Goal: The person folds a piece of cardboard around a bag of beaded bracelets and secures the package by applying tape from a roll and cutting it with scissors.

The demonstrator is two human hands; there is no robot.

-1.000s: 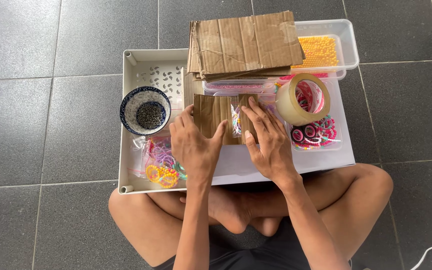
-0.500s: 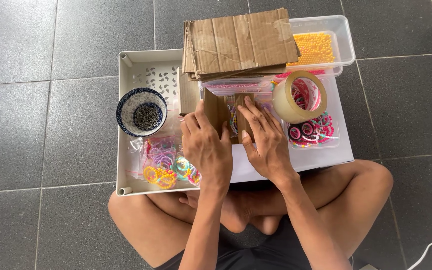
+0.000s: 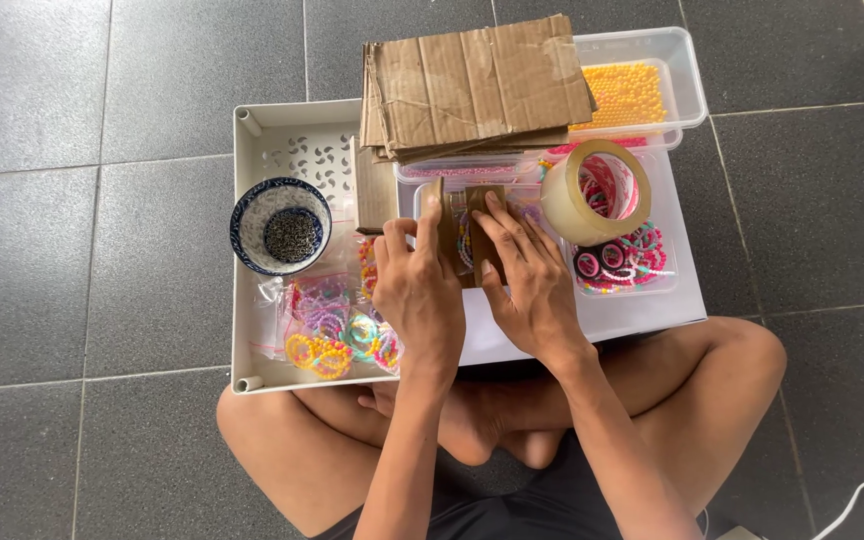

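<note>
My left hand [image 3: 418, 290] and my right hand [image 3: 524, 278] both grip a small folded piece of brown cardboard [image 3: 462, 232] with colourful bead bracelets wrapped inside it. The piece is held over a clear plastic box on a white tray [image 3: 252, 250]. My left thumb rests along its left edge, and my right fingers press its right flap. A roll of clear packing tape [image 3: 592, 190] stands just to the right of my right hand.
A stack of cardboard sheets [image 3: 477, 85] lies at the tray's far edge. A clear tub of yellow beads [image 3: 642, 85] is behind it. A blue-rimmed bowl of small dark pieces [image 3: 282, 228] sits left. Bagged bead bracelets [image 3: 337, 330] lie near my left wrist.
The cardboard piece has been folded narrower around the bracelets. Both hands shifted slightly right and closed in on it.
</note>
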